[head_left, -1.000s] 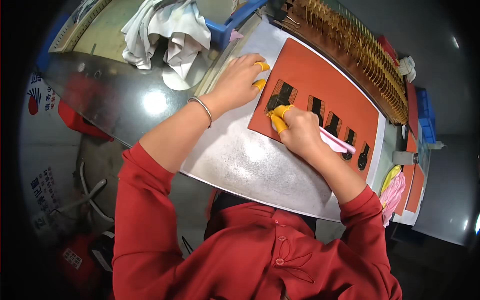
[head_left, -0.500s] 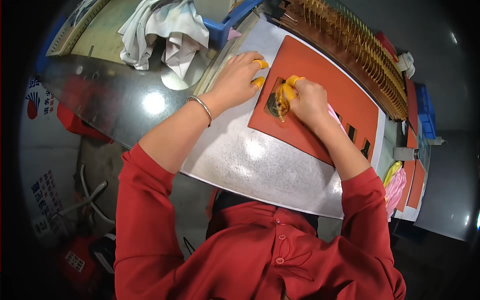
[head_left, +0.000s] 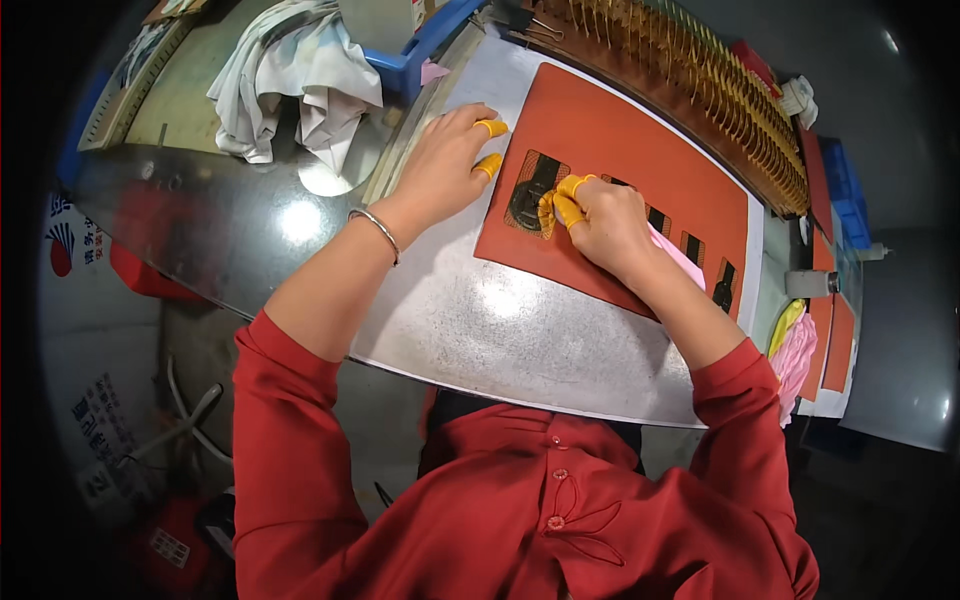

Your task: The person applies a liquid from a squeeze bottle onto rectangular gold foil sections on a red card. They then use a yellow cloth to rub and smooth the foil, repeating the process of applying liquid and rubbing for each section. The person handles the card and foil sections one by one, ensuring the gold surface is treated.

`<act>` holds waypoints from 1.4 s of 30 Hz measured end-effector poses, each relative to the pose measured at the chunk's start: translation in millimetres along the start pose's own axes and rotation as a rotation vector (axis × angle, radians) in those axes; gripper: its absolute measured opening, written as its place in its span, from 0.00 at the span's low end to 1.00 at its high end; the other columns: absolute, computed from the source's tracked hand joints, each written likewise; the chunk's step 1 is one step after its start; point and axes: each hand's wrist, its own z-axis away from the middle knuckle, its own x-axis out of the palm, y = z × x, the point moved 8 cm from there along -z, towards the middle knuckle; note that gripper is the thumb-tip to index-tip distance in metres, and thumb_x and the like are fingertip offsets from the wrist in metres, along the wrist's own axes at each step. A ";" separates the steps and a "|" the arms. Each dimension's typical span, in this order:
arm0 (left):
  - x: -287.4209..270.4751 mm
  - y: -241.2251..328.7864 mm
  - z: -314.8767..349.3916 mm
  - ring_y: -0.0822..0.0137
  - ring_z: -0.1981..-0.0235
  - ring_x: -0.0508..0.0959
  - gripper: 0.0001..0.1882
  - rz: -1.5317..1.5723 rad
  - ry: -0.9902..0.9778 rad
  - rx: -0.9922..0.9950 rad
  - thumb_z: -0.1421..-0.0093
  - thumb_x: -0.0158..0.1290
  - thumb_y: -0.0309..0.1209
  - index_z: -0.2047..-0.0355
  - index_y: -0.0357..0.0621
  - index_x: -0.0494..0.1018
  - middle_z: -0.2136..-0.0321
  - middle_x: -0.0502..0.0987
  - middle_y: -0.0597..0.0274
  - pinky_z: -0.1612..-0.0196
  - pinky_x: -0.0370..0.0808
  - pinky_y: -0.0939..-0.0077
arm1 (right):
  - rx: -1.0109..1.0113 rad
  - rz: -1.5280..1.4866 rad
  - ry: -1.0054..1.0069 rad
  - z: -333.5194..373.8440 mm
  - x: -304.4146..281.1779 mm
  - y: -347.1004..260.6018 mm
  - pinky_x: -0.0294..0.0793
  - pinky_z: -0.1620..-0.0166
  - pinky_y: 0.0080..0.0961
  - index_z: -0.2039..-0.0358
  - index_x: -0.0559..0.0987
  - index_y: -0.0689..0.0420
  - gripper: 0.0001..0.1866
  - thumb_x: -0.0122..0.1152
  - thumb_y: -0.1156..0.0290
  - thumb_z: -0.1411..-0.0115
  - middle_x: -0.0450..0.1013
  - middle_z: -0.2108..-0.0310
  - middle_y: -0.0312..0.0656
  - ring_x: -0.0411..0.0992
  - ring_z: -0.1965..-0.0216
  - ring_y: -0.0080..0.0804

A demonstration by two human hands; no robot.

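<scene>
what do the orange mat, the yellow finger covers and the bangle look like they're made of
The orange mat is probably rubber or silicone with a matte finish: its even colour shows hardly any glare, though coated card isn't ruled out.
The yellow finger covers look like latex or similar rubber, smooth and snug.
The bangle appears to be polished metal, silvery with bright glints.

From where I sit far away, the middle looks bright, and the left hand (head_left: 445, 155) and right hand (head_left: 610, 220) are well lit. Light seems to come from above. It makes a white, shiny spot on the pale table top (head_left: 560, 350) near the middle and another on the dark table (head_left: 220, 225) toward 10 o'clock. The pale panel (head_left: 90, 400) near 8 o'clock is dim and fuzzy. Straight edges bend, and the corners go black.
</scene>
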 end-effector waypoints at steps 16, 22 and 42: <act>-0.1 -0.9 -0.5 0.55 0.49 0.65 0.18 0.019 -0.003 -0.027 0.51 0.52 0.22 0.57 0.41 0.70 0.51 0.67 0.58 0.46 0.61 0.65 | -0.040 -0.114 0.015 -60.7 -2.1 7.9 0.71 0.72 0.37 0.72 0.76 0.59 0.07 0.57 0.70 0.49 0.72 0.75 0.50 0.72 0.74 0.49; -1.9 -2.8 2.2 0.55 0.49 0.65 0.19 0.066 -0.014 -0.053 0.52 0.52 0.20 0.57 0.42 0.70 0.51 0.66 0.58 0.47 0.61 0.65 | -0.426 -0.234 -0.175 -29.2 15.0 -47.2 0.70 0.72 0.34 0.74 0.75 0.55 0.05 0.61 0.73 0.54 0.70 0.80 0.45 0.71 0.75 0.44; 0.2 -7.1 0.0 0.56 0.49 0.65 0.17 0.068 0.014 -0.041 0.49 0.45 0.17 0.58 0.40 0.71 0.51 0.67 0.58 0.46 0.61 0.66 | -0.315 -0.117 -0.117 -48.8 -2.3 -12.4 0.68 0.75 0.36 0.73 0.75 0.57 0.05 0.59 0.71 0.50 0.69 0.81 0.46 0.70 0.78 0.46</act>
